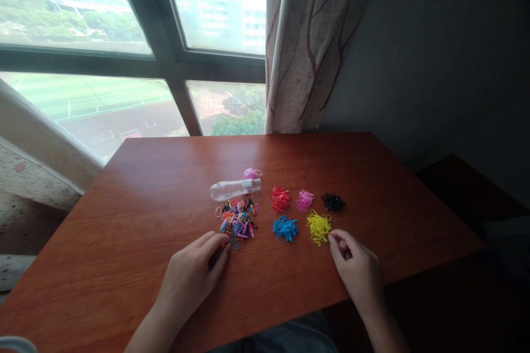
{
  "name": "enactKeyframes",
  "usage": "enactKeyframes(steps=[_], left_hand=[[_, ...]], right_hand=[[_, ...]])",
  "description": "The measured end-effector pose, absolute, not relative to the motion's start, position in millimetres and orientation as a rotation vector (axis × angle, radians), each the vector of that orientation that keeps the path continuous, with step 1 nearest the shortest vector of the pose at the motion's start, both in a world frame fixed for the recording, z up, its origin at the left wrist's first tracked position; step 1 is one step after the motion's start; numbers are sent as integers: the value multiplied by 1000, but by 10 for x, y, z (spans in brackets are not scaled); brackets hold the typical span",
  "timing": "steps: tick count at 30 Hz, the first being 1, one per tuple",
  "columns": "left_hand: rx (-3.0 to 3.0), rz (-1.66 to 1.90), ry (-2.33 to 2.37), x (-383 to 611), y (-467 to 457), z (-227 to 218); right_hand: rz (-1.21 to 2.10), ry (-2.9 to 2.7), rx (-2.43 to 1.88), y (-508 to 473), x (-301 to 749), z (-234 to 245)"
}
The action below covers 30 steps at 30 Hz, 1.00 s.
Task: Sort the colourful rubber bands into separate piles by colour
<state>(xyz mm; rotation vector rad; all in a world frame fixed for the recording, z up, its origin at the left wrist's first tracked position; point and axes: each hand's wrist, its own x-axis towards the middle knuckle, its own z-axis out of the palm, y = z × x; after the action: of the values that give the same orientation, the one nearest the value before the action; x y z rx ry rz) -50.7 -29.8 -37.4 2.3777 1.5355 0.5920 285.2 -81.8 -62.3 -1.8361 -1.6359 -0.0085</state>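
A mixed heap of small coloured rubber bands (239,219) lies mid-table. To its right sit sorted piles: red (280,198), pink (305,200), black (333,202), blue (285,228) and yellow (318,226). My left hand (194,273) rests on the table, fingers together, tips touching the near edge of the mixed heap. My right hand (356,267) has its fingers curled in a pinch right beside the yellow pile; what it holds, if anything, is too small to see. A clear plastic bottle (235,189) lies on its side behind the heap, a pink cap (252,173) beside it.
The brown wooden table (144,215) stands against a large window (124,38), with a patterned curtain (314,38) at the back right and a dark wall to the right. A darker surface (467,187) lies beyond the table's right edge.
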Motion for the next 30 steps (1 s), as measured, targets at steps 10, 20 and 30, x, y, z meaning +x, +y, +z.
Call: enactKeyframes(steps=[10, 20, 30], left_hand=[[2384, 640, 1552, -519, -302, -401], [2433, 603, 1563, -515, -285, -408], [2419, 578, 1567, -506, -280, -392]], right_hand=[[94, -1661, -1646, -777, 2504, -518], [396, -1858, -1437, -717, 1762, -449], [443, -1922, -1432, -677, 1688, -479]])
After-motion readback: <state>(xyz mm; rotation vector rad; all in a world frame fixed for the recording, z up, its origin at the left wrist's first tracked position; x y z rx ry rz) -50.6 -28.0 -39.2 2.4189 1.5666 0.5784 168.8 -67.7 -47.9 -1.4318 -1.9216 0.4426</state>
